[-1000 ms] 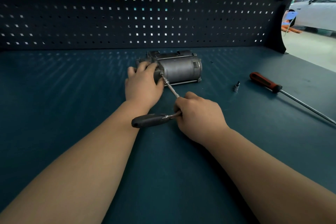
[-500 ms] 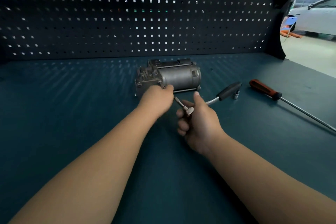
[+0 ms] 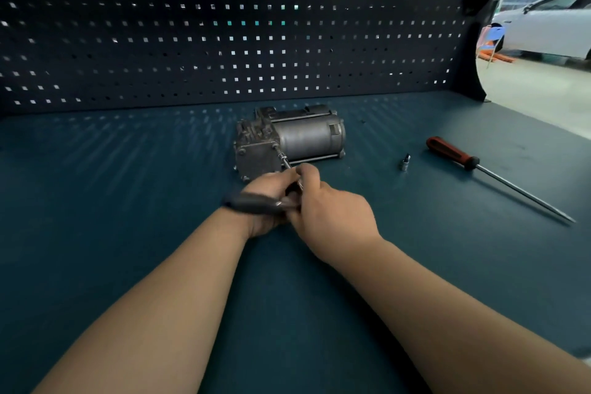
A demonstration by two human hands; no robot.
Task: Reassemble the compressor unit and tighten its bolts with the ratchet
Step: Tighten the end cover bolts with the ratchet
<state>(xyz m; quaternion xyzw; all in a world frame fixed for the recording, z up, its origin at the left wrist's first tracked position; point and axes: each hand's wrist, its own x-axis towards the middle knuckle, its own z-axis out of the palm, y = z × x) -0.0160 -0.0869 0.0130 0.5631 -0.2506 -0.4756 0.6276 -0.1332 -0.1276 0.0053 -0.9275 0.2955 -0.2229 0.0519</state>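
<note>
Head view: the compressor unit (image 3: 297,139) lies on its side on the dark teal table (image 3: 128,208), near the pegboard (image 3: 224,35) that rises behind it. Its square end plate faces the person and its round grey body points to the right.

The ratchet (image 3: 252,204) is joined to the unit by a thin extension bar (image 3: 284,160), whose far end sits on the plate's upper right corner. The bolt under it is hidden. The black handle is blurred. It sticks out to the left and crosses over the back of the left hand (image 3: 267,185).

Both hands meet just in front of the unit. The left hand's fingers are curled, and its fingertips pinch the bar at its near end. The right hand (image 3: 332,217) is clenched round the head of the ratchet, with its thumb up against the bar. The two hands touch each other.

To the right, well apart from the unit, a small metal socket (image 3: 405,162) stands upright. Beyond it a screwdriver (image 3: 451,152) with a red and black handle lies flat, its long shaft pointing toward the near right. Past the table's right end a white car (image 3: 550,25) stands on a pale floor.
</note>
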